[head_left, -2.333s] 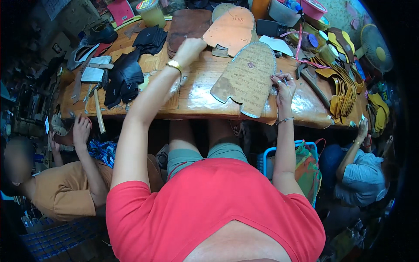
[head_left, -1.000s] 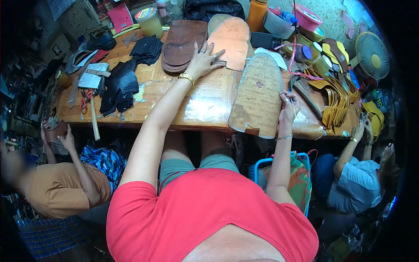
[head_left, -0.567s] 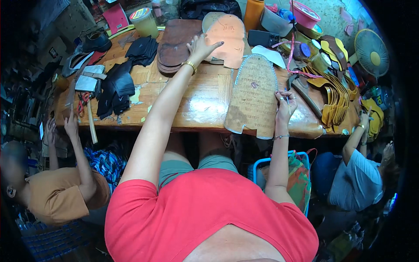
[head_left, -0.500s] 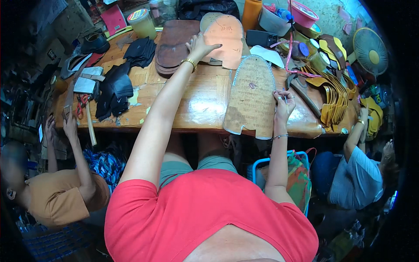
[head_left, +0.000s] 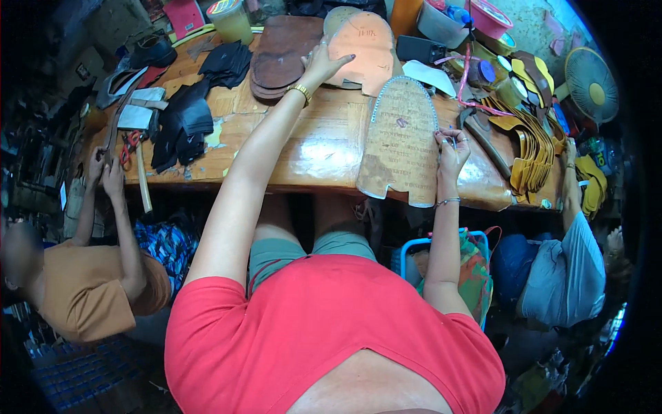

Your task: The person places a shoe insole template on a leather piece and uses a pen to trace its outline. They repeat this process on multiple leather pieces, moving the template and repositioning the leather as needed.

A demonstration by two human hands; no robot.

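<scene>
My left hand (head_left: pixel 322 67) reaches over the far side of the table, thumb spread from the fingers. It rests on the left edge of a peach-coloured template (head_left: pixel 362 52) with a notched lower end. Beside it lies a stack of dark brown leather pieces (head_left: pixel 286 48). Nearer me is a tan board template (head_left: pixel 398 148), rounded at the top, with a pale dotted border and notches at the bottom. At its right edge my right hand (head_left: pixel 452 150) is closed in a pinch, and what the fingers hold is too small to make out.
Black leather pieces (head_left: pixel 183 124), red-handled scissors (head_left: pixel 129 146) and a hammer (head_left: pixel 143 176) lie left. At right are a dark-handled tool (head_left: pixel 488 141), yellow straps (head_left: pixel 534 155), tubs (head_left: pixel 510 92) and a fan (head_left: pixel 589 86). Co-workers sit on both sides; a blue-rimmed basket (head_left: pixel 407 252) stands below.
The table appears slightly higher in view. My hands keep nearly the same places on the templates. The left co-worker's hands have come together; the right co-worker's arm reaches further toward the table.
</scene>
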